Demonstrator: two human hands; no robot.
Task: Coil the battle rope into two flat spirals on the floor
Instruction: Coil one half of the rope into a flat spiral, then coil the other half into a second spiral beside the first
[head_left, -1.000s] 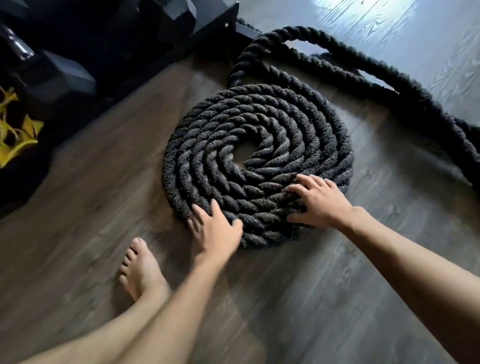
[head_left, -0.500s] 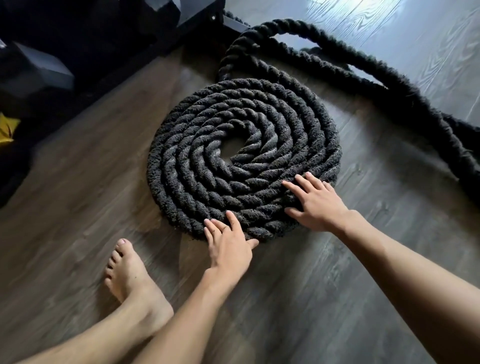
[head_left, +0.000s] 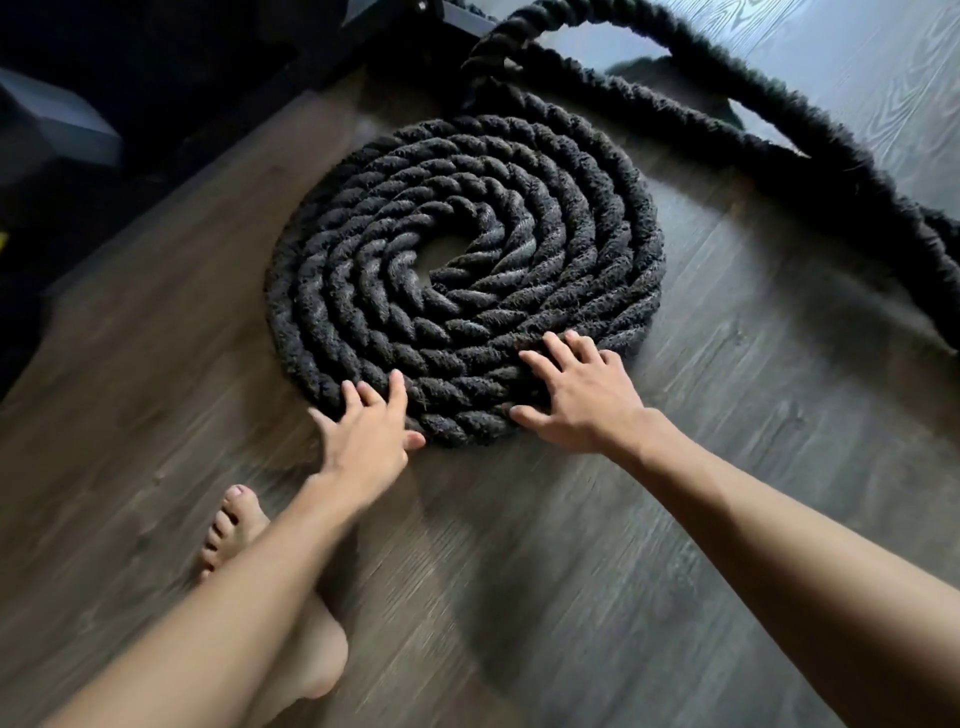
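Left hand (head_left: 366, 434) has slid left along the spiral's (head_left: 467, 218) near rim; right hand (head_left: 576, 400) hasn't moved. Both flat, fingers spread, pressing outer turns, gripping nothing. Spiral flat on floor (head_left: 675, 519); loose rope (head_left: 779, 156) trails beyond. Probably just tightening; second spiral unstarted.

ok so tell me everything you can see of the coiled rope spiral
The spiral is thick black twisted rope with a fuzzy surface, wound flat in several tight rings around a small open centre. It lies on the dark wood floor. At its far side the rope runs off into loose loops. The left hand and right hand rest with spread fingers on its near edge.
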